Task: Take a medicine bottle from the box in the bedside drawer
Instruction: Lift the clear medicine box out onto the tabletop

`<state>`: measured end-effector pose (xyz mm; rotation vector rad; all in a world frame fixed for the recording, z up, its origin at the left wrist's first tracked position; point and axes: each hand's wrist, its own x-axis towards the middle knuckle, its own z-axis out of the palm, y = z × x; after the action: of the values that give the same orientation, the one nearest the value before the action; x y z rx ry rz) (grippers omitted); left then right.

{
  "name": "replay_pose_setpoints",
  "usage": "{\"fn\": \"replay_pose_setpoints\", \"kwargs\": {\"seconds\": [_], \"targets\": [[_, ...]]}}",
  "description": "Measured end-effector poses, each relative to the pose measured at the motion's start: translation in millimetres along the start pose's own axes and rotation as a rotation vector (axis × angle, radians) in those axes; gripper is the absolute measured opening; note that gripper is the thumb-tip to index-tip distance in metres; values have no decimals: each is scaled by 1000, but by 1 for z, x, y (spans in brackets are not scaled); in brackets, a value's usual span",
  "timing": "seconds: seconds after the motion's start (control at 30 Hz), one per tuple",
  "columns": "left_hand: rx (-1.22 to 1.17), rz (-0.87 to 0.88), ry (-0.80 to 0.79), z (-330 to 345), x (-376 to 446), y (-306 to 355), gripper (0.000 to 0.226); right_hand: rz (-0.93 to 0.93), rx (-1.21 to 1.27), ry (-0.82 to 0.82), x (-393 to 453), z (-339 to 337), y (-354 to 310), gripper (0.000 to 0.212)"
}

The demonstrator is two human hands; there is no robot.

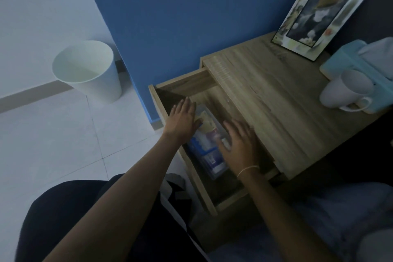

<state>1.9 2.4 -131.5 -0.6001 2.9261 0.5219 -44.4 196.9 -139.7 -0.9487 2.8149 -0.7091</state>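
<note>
The wooden bedside drawer (182, 83) stands pulled out toward the left. Inside it lies a clear plastic box (214, 173) filled with medicine packets and a purple-labelled bottle (212, 135). My left hand (184, 118) is flat, fingers together, against the box's left side. My right hand (239, 144) hovers over the box's right side with fingers spread, hiding part of the contents. Neither hand holds anything that I can see.
On the wooden nightstand top (276, 100) stand a picture frame (319, 15), a white mug (348, 91) and a light blue tissue box (348, 55). A white waste bin (89, 68) sits on the tiled floor to the left, by the blue wall. Bedding lies at the lower right.
</note>
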Motion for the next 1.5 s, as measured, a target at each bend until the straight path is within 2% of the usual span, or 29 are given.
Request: {"fn": "replay_pose_setpoints", "kwargs": {"seconds": [0.17, 0.3, 0.4, 0.5, 0.7, 0.87, 1.07, 1.17, 1.27, 1.37, 1.5], "targets": [[-126, -96, -132, 20, 22, 0, 78, 148, -15, -141, -34, 34, -8, 79], [-326, -194, -213, 21, 37, -10, 92, 148, -75, -265, -38, 49, 1, 115], [-372, -213, -269, 17, 43, -13, 106, 143, -119, -303, -38, 51, 0, 128], [-404, -221, -256, 16, 44, -10, 108, 193, -79, -326, -34, 45, -6, 128], [-347, -178, -165, -10, 29, -1, 92, 176, -36, -324, -40, 16, -22, 122], [-329, -163, -36, -64, 10, 13, 89, 66, -61, -243, -38, -29, -44, 120], [-444, -95, 142, -125, 7, 33, 82, -19, -23, -167, -17, -87, -50, 124], [-477, -42, 144, -140, 27, 51, 82, -36, -65, -138, 6, -112, -33, 124], [-525, 11, 118, -134, 48, 74, 76, -4, -72, -183, 29, -131, -1, 120], [-538, 7, 70, -113, 64, 90, 81, 20, -88, -225, 48, -144, 30, 115], [-600, 1, 96, -99, 74, 96, 81, 28, -124, -277, 64, -152, 44, 117]]}}
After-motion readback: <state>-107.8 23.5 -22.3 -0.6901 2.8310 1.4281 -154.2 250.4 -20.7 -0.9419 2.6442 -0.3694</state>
